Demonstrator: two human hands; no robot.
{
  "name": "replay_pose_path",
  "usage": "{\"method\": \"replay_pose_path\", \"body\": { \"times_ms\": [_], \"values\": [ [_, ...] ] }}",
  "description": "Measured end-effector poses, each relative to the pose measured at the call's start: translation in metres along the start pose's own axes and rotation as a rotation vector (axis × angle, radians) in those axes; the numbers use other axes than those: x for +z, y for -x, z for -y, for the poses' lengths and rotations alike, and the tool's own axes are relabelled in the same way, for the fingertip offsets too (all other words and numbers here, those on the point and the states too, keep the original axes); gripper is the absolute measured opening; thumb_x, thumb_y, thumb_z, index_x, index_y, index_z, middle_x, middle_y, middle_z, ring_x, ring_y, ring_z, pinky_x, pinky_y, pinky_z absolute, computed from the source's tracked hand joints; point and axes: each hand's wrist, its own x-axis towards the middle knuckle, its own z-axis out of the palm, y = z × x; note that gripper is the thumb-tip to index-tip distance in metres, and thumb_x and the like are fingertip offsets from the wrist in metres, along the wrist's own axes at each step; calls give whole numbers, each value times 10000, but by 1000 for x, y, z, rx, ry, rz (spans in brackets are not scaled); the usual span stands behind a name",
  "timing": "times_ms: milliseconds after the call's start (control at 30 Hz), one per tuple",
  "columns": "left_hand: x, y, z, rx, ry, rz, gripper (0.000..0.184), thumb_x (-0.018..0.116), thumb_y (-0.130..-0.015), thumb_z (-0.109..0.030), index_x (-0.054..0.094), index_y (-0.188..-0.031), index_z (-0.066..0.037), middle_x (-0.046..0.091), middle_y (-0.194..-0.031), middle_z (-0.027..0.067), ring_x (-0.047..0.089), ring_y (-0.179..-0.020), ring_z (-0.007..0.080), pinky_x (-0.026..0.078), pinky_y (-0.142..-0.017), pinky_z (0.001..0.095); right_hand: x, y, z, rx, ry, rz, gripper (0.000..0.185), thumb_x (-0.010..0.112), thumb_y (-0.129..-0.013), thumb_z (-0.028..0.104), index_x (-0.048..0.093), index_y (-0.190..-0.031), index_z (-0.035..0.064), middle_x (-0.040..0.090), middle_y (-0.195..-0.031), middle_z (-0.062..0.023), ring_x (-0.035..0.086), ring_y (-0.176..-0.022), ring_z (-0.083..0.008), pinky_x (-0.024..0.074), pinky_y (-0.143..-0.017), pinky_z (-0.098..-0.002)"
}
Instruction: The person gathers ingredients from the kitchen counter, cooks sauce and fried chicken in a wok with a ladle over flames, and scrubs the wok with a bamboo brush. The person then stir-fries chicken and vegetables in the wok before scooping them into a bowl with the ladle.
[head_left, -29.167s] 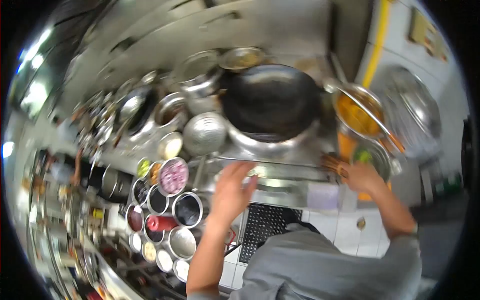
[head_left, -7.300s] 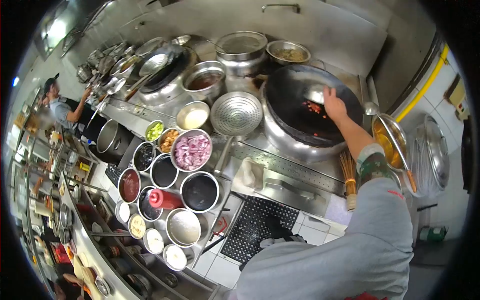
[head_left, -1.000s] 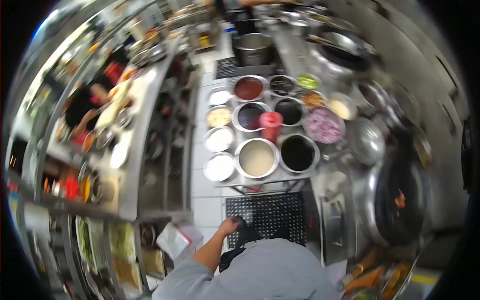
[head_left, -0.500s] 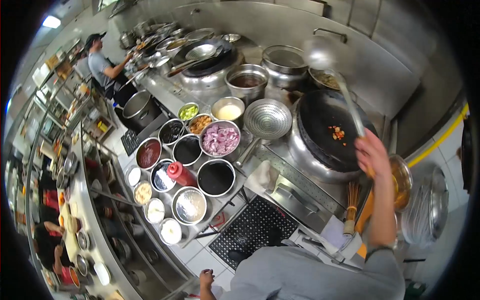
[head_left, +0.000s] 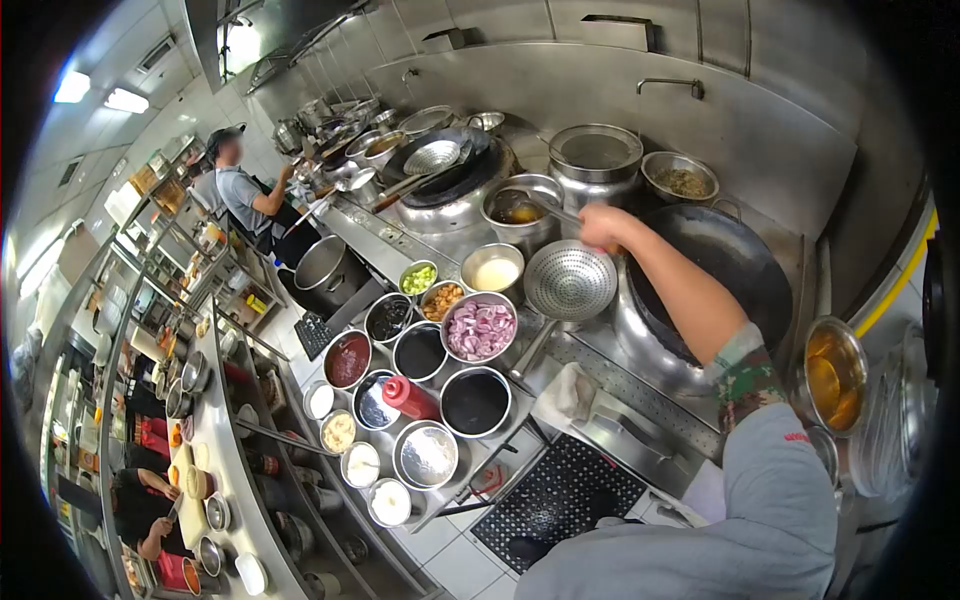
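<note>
My right hand point(head_left: 603, 228) is closed around the handle of a ladle point(head_left: 553, 208). The ladle's bowl end is down inside a steel pot point(head_left: 528, 235) of brown liquid. Below my hand lies a perforated strainer point(head_left: 570, 282), its handle pointing toward the front edge. My forearm crosses over a black wok point(head_left: 735, 255) on the burner and covers part of its inside. My left hand is out of view.
Containers of chopped red onion point(head_left: 480, 331), dark sauces point(head_left: 476, 402) and red sauce point(head_left: 348, 359) crowd the counter, with a red squeeze bottle point(head_left: 410, 398) among them. An oil bowl point(head_left: 836, 375) stands right. A co-worker point(head_left: 250, 195) stands at the far stove.
My right hand has swung left from the wok to the brown-liquid pot, bringing the ladle down into it. My left hand has left the view. The camera view has shifted.
</note>
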Motion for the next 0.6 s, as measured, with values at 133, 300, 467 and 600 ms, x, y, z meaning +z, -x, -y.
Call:
{"method": "replay_pose_path", "body": {
  "times_ms": [133,300,467,600],
  "values": [
    [14,-2,-23,27,-31,27,258,630,-883,-149,567,-1097,-18,620,-871,99,639,-711,216,479,-511,307,-13,109,-25,-44,-52,-368,407,508,-772,31,575,-1170,89,650,-994,-272,619,-918,-455,507,-793,-501],
    [20,-4,-47,53,-75,72,268,630,-884,-150,562,-1106,-16,620,-879,104,640,-720,219,486,-521,311,-50,273,-88,-68,28,-516,595,560,-813,71,441,-1396,53,617,-1133,-265,576,-1057,-433,469,-916,-463],
    [9,-17,-55,113,-113,146,278,629,-885,-151,558,-1116,-13,621,-888,108,641,-729,223,493,-531,315,-66,369,-112,226,-12,-377,611,607,-801,71,448,-1390,40,597,-1192,-258,569,-1082,-425,449,-940,-444],
    [-8,-41,-63,215,-64,203,294,629,-886,-155,552,-1127,-4,624,-897,116,644,-744,227,509,-555,323,-52,388,-119,535,-297,-270,614,635,-814,96,456,-1400,56,625,-1180,-227,596,-1077,-393,450,-940,-421]
  ]
}}
